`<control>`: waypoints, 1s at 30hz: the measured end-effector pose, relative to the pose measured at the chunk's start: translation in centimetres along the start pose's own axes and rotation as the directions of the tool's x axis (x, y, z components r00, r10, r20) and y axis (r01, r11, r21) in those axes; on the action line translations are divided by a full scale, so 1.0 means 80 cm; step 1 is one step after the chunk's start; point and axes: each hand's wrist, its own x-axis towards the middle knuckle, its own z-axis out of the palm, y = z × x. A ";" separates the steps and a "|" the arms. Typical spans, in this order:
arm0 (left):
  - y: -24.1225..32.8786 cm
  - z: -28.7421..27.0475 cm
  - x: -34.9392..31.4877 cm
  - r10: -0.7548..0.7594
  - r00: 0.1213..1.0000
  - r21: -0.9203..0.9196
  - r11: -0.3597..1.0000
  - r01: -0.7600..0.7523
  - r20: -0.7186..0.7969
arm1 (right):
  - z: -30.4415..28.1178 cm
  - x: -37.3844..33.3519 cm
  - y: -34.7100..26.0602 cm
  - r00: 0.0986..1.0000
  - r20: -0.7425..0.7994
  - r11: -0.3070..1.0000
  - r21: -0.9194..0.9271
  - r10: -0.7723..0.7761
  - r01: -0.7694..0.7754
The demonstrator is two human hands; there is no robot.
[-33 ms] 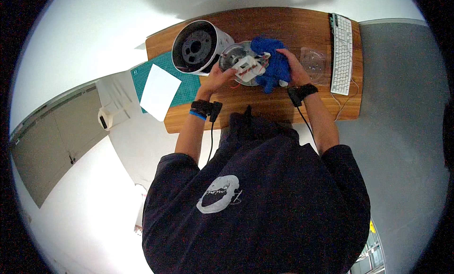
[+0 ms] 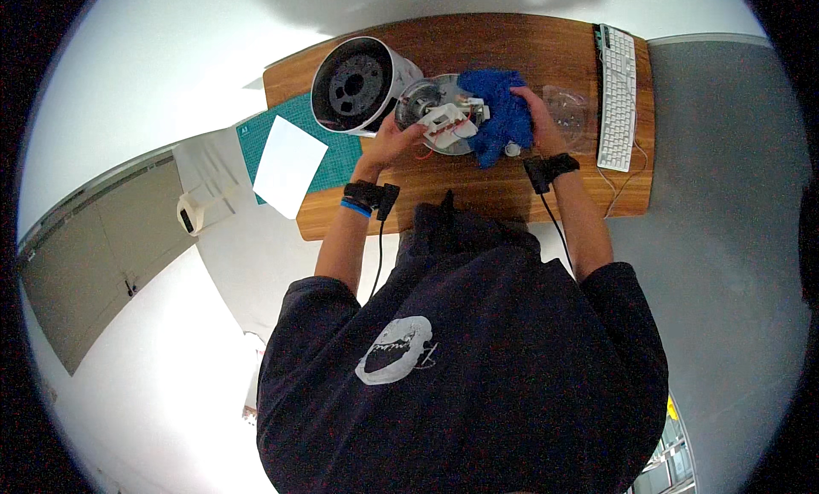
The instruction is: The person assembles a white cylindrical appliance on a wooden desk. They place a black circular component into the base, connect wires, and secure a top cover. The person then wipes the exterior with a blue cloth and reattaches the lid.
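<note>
My left hand (image 2: 394, 144) grips the near left edge of a round, silvery appliance part (image 2: 415, 100), its fingers partly hidden behind it. On that part sits a white plastic assembly (image 2: 445, 125) with red and pale wires. My right hand (image 2: 544, 129) is closed on the right side of a crumpled blue cloth (image 2: 496, 114). This cloth covers the right side of the round part; what lies beneath it is hidden. Just left of the round part, a white cylindrical housing (image 2: 392, 76) lies tilted, its open black interior facing me.
A white sheet (image 2: 290, 167) lies across a green cutting mat (image 2: 341, 153) at the left. Clear plastic packaging (image 2: 566, 114) is right of the cloth, beside a white keyboard (image 2: 615, 101) with a cable. Everything rests on a wooden table (image 2: 512, 33).
My right hand has shifted slightly right with the blue cloth, showing more of the white assembly's right end. My left hand and the housing have barely moved.
</note>
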 end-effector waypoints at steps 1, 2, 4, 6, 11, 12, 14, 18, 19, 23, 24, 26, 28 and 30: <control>0.002 0.002 0.001 0.018 1.000 0.016 1.000 -0.018 -0.003 | -0.029 0.014 0.011 0.994 0.000 0.991 -0.070 -0.113 0.113; 0.003 0.004 0.002 0.038 0.999 0.029 0.999 -0.038 -0.007 | -0.059 0.027 0.022 0.974 0.008 0.964 -0.144 -0.224 0.223; 0.000 0.009 0.006 0.076 0.997 0.024 0.997 -0.076 -0.029 | -0.087 0.036 0.028 0.931 0.023 0.871 -0.346 -0.365 0.350; -0.010 0.014 0.009 0.108 0.991 -0.007 0.994 -0.109 -0.079 | -0.074 0.031 0.018 0.933 0.000 0.730 -0.623 -0.360 0.282; -0.016 0.041 0.028 0.090 0.986 0.031 0.996 -0.087 -0.137 | 0.036 -0.032 0.025 0.678 0.554 -0.185 -0.822 -0.483 0.539; -0.012 0.044 0.029 0.098 0.987 0.089 0.992 -0.087 -0.129 | 0.046 -0.039 0.019 0.759 0.524 -0.150 -0.848 -0.387 0.508; -0.044 0.038 0.045 0.262 0.953 0.231 0.947 -0.224 -0.149 | 0.047 -0.041 0.015 0.868 0.413 -0.094 -0.910 -0.275 0.403; -0.043 0.036 0.041 0.340 0.930 0.444 0.861 -0.248 -0.139 | 0.035 -0.025 0.033 0.887 0.139 0.058 -0.982 -0.440 0.182; -0.048 0.037 0.042 0.289 0.939 0.425 0.886 -0.187 -0.188 | 0.034 -0.023 0.038 0.850 0.071 0.111 -0.983 -0.521 0.150; -0.066 0.036 0.046 0.258 0.938 0.419 0.896 -0.143 -0.232 | 0.061 -0.031 0.053 0.846 0.315 -0.161 -0.949 -0.431 0.271; -0.078 0.031 0.047 0.313 0.924 0.452 0.872 -0.188 -0.220 | 0.066 -0.031 0.050 0.849 0.414 -0.217 -0.908 -0.328 0.359; -0.110 0.017 0.057 0.546 0.828 0.570 0.723 -0.391 -0.125 | 0.059 -0.020 0.052 0.862 0.372 -0.060 -0.925 -0.344 0.375; -0.055 0.035 0.039 0.284 0.944 0.352 0.912 -0.213 -0.166 | 0.001 0.019 0.064 0.858 -0.005 0.371 -0.903 -0.514 0.217; -0.027 0.038 0.011 0.063 0.977 0.040 0.998 -0.056 -0.202 | 0.011 0.013 0.038 0.861 -0.184 0.721 -0.643 -0.474 0.258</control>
